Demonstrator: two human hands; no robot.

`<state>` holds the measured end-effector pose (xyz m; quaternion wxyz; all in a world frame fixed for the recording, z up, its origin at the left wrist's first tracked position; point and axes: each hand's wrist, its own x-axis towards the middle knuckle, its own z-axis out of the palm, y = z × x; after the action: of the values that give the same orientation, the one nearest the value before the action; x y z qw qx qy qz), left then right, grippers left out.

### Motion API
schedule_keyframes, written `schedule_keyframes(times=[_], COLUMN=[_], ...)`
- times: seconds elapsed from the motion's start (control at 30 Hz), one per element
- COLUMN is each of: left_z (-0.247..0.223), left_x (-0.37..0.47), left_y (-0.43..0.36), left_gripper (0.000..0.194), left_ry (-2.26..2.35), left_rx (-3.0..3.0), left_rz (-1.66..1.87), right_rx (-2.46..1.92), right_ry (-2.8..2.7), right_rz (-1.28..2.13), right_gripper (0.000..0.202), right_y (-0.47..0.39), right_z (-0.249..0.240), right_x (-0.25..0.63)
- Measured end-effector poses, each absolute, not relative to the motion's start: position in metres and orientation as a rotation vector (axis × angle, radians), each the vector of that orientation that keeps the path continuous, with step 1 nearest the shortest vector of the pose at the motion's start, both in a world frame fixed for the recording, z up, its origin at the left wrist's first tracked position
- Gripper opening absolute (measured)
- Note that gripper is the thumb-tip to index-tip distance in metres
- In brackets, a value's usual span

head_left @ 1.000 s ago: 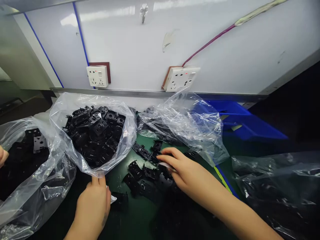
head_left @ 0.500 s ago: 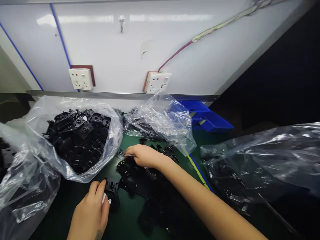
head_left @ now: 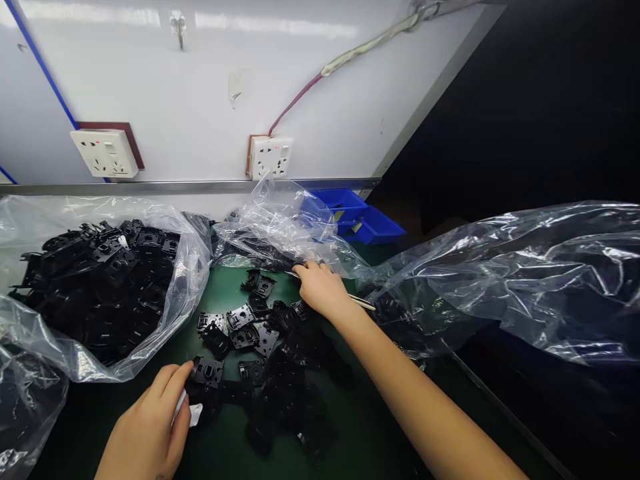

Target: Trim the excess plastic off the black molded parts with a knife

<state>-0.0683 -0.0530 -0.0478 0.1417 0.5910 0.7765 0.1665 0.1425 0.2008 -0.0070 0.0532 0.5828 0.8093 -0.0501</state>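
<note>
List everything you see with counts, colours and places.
Clear plastic bags: at least three, transparent; left, back, right.
Moulded plastic parts: many, black; bagged and loose.
Flat tabletop: one, green; below.
Plastic bins: count unclear, blue; back.
Square sockets: two, white; white wall.
Metal hook: one, silvery; upper wall.
Thin cable: one, purple and cream; wall.
Slim stick: one, pale; at right hand.
Crumpled scrap: one, white; left hand.
Left hand: one; lower left.
Right hand: one; centre.

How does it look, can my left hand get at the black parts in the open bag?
Probably yes: the left hand is close by, the bag gapes open and nothing seems to cover the black parts; only its near rim is in between.
</note>
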Motion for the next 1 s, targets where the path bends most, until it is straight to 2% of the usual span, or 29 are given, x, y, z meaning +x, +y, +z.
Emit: schedule_keyframes(times=[0.23,0.37,0.57,0.73,0.87,0.97,1.0], left_z=[-0.014,0.005,0.017,0.008,0.005,0.008,0.009], left_x=[-0.063,-0.055,-0.036,-0.021,-0.008,0.001,0.004], left_y=[-0.027,-0.001,0.073,0.126,0.132,0.119,0.116], left_gripper=[0.041,0.036,0.028,0.034,0.025,0.025,0.031], left_ry=[2.216,2.18,2.168,2.143,2.023,1.951,1.951], left_rx=[1.942,2.037,2.126,2.198,2.285,2.32,2.312], left_rz=[0.159,0.005,0.056,0.113,0.081,0.047,0.035], right_rx=[1.589,1.665,1.833,1.654,1.683,1.708,1.692], right_ry=[2.618,2.593,2.361,2.532,2.625,2.672,2.694], right_rz=[-0.602,-0.643,-0.613,-1.003,-1.224,-1.307,-1.331], right_gripper=[0.026,0.027,0.024,0.022,0.031,0.028,0.026], right_y=[0.187,0.18,0.175,0.162,0.156,0.154,0.156], right_z=[0.003,0.014,0.001,0.001,0.007,0.001,-0.006], right_x=[0.153,0.168,0.176,0.178,0.186,0.194,0.198])
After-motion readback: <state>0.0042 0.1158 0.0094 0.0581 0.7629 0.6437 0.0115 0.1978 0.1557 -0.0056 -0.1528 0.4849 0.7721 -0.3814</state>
